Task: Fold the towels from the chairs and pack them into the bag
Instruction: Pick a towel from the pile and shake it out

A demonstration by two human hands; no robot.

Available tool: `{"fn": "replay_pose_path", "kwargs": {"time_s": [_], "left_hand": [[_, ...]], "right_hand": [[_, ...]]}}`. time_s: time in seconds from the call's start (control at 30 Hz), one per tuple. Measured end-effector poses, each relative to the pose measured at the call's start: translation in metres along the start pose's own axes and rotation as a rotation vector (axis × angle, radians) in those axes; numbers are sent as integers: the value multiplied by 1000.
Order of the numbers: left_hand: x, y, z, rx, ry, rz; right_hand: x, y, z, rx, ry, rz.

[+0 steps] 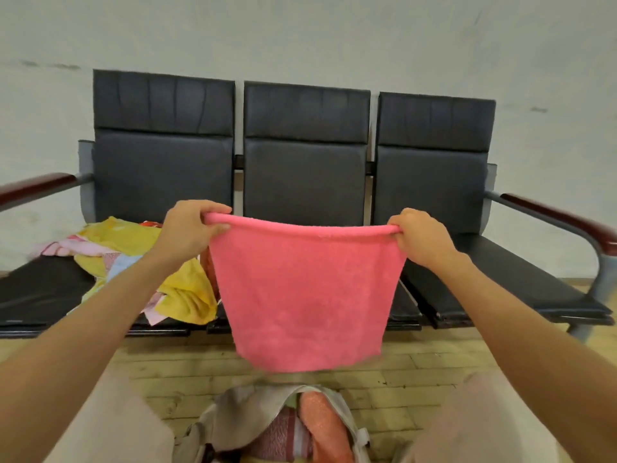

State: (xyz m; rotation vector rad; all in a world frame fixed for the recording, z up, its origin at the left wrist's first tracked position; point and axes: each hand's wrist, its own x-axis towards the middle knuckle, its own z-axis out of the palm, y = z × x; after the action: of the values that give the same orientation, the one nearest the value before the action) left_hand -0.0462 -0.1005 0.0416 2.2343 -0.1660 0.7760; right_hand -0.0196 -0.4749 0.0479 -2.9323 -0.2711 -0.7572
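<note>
A pink towel (pixel 305 292) hangs spread in front of the middle chair, held up by its top edge. My left hand (pixel 188 230) grips its top left corner and my right hand (pixel 422 237) grips its top right corner. A heap of yellow, pink and light blue towels (pixel 140 262) lies on the left chair seat. Below, between my knees, a grey bag (pixel 253 414) stands open on the floor with folded orange and reddish towels (pixel 320 429) inside.
Three joined black chairs (pixel 430 155) stand against a pale wall, with dark red armrests (pixel 561 217) at both ends. The right seat (pixel 507 272) is bare. Wooden floor (pixel 417 365) lies in front of the chairs.
</note>
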Motion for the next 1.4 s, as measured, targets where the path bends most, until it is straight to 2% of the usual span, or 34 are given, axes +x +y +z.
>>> {"fn": "replay_pose_path", "kwargs": {"time_s": [0.17,0.3,0.37,0.47,0.53,0.73,0.9,1.07,1.23,1.4], "left_hand": [[19,23,-31,-37,88,-41],[20,29,-36,44,133,1],[21,26,-35,-53,145,-58],[24,18,-36,-305,107,-227],[24,15,-37,-353,88,-279],[22,19,-32,-65,157,-158],[28,13,-25,71,217,-83],[37,3,-7,159,244,-93],[50,-3,17,189,183,-210],[68,-27,48,65,52,-228]], "right_hand": [[14,1,-29,270,91,135],[13,-2,-33,394,105,199],[13,-4,-32,595,122,278],[16,-7,-35,1069,131,451],[17,-8,-38,1199,118,511],[15,-5,-38,1069,72,424],[18,-5,-34,534,155,257],[33,-9,-23,293,202,243],[52,-6,-3,273,90,259],[80,1,24,324,-30,199]]}}
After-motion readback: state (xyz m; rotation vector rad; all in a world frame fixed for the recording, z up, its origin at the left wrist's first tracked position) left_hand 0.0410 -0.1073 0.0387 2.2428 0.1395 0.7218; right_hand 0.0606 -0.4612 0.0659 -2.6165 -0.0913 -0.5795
